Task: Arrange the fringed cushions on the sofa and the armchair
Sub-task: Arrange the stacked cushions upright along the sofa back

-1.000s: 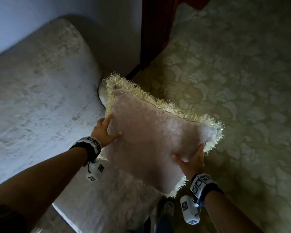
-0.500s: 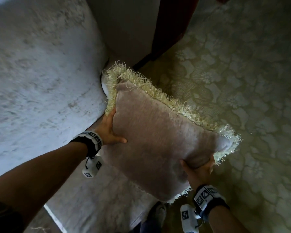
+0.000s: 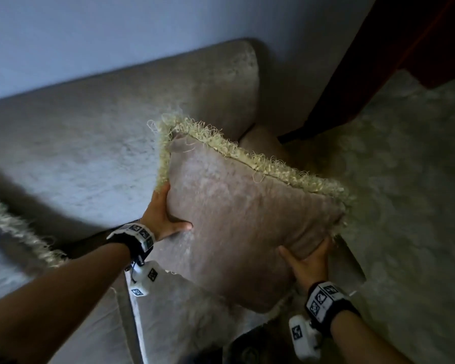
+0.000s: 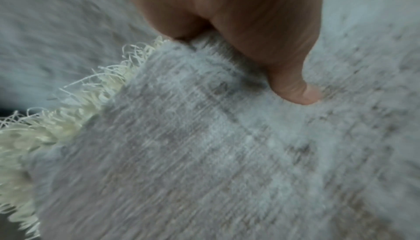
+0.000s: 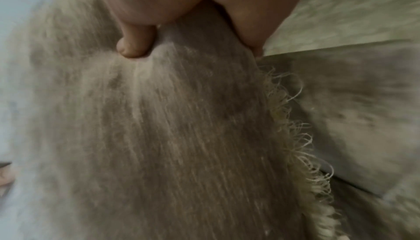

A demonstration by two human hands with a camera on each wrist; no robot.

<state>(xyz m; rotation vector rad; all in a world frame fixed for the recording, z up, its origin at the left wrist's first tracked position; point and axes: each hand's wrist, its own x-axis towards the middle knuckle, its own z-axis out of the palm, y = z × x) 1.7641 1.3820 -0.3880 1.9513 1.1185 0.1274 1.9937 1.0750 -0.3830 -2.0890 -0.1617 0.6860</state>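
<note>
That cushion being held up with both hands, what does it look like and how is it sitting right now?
The cushion is square, plump, covered in taupe velvety fabric, with a pale cream fringe along its edges. It is tilted, one corner pointing up, over the seat's end. The left hand grips its left edge, thumb pressing the front; the right hand grips its lower right corner, creasing the fabric.

Dim room, soft motion blur.
You get streaked fabric in both wrist views and dark, smeared corners in the head view.
</note>
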